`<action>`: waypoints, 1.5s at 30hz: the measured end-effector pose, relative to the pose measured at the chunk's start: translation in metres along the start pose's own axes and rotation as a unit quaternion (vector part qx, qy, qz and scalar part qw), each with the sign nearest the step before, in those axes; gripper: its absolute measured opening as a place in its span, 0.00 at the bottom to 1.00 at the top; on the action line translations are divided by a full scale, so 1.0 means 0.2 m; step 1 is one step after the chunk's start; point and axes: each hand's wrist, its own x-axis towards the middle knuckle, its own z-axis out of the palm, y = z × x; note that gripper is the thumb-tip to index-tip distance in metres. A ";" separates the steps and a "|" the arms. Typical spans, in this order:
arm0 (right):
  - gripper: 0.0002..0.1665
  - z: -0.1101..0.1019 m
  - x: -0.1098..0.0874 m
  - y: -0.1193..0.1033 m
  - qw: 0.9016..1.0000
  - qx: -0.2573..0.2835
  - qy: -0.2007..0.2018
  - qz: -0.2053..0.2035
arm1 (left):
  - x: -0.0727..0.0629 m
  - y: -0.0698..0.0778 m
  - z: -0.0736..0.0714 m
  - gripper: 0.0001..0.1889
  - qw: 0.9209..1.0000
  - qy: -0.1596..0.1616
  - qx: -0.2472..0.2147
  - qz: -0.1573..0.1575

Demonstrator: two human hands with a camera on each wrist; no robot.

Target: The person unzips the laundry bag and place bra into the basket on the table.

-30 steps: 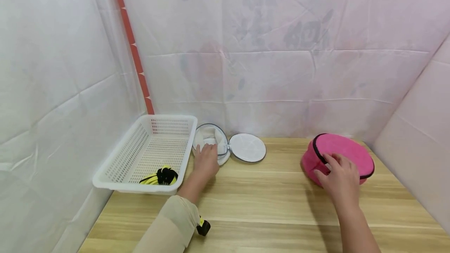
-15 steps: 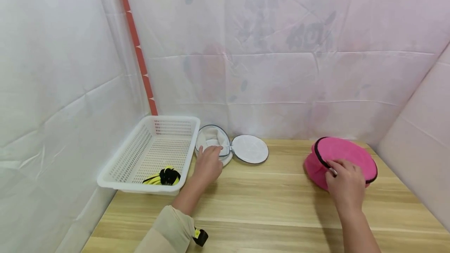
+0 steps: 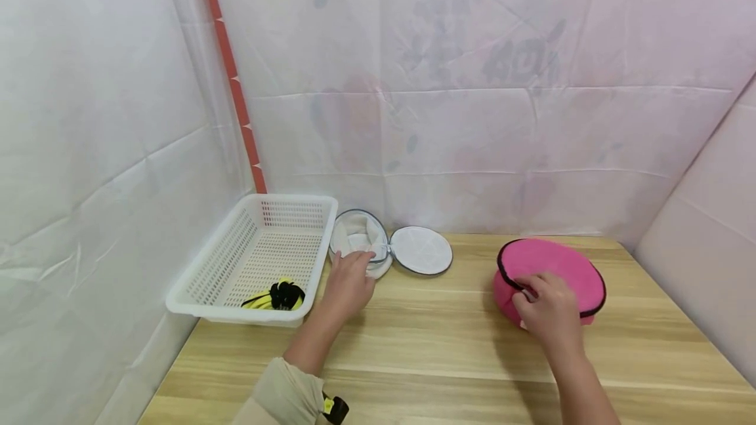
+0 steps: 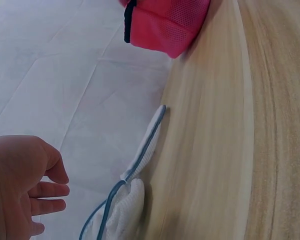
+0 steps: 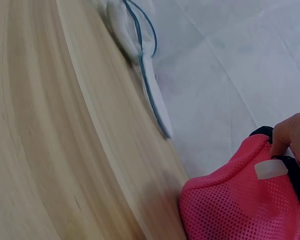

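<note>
A round pink mesh laundry bag (image 3: 552, 274) with a black zip edge sits on the right side of the table. My right hand (image 3: 549, 310) pinches its front rim; a small white tab (image 5: 271, 169) shows beside the fingers in the right wrist view. To the left lies a white mesh laundry bag (image 3: 357, 231) with blue-grey piping, its round lid (image 3: 421, 250) flipped out flat to the right. My left hand (image 3: 350, 284) hovers at the front of this white bag, fingers loosely bent and holding nothing, as the left wrist view (image 4: 25, 185) shows.
A white perforated plastic basket (image 3: 201, 307) stands at the back left, with a yellow and black item (image 3: 283, 295) inside. White sheeting (image 3: 449, 117) hangs behind the wooden table (image 3: 437, 346) and along both sides.
My right fingers have closed from a loose spread onto the pink bag's rim. The pink bag has then shifted left and slightly nearer. My left hand has drawn back slightly from the white bag.
</note>
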 end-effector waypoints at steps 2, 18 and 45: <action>0.12 0.00 0.00 -0.05 1.000 0.008 -0.024 0.011 | -0.01 0.00 0.00 0.23 1.000 0.002 -0.004 -0.001; 0.14 0.11 -0.02 -0.45 0.994 0.057 -0.079 -0.042 | -0.06 -0.04 0.03 0.24 1.000 -0.012 -0.026 -0.007; 0.13 0.38 -0.02 -0.64 0.970 0.211 -0.045 -0.110 | -0.14 0.10 0.02 0.29 0.979 0.052 -0.122 0.155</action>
